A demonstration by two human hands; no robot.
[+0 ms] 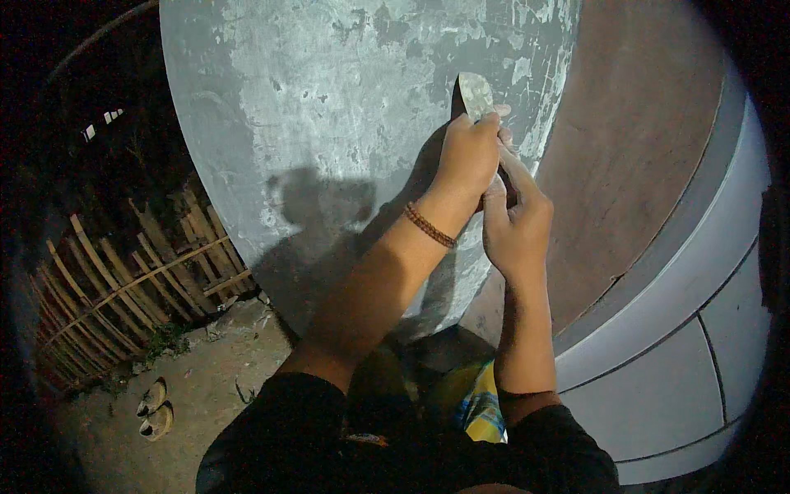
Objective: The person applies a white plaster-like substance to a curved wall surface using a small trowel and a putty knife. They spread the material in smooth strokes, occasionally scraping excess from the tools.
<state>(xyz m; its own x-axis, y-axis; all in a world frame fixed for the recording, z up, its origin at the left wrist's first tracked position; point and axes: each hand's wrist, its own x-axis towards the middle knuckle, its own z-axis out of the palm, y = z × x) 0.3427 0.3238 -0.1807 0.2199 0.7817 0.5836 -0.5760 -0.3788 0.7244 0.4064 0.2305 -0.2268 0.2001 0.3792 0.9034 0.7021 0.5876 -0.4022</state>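
Observation:
My left hand, below a brown beaded bracelet, is closed round a putty knife. Its metal blade points up and stands close to a grey wall with patchy, whitish paint; whether it touches cannot be made out. Just below and to the right, my right hand is also closed on the tool, thumb and fingers pinched near the handle, which is mostly hidden. Pale dust coats the right fingertips.
Right of the wall runs a brown panel, bordered by a curved grey-white tiled structure. A bamboo fence leans at the left. A pair of sandals lies on the sandy ground.

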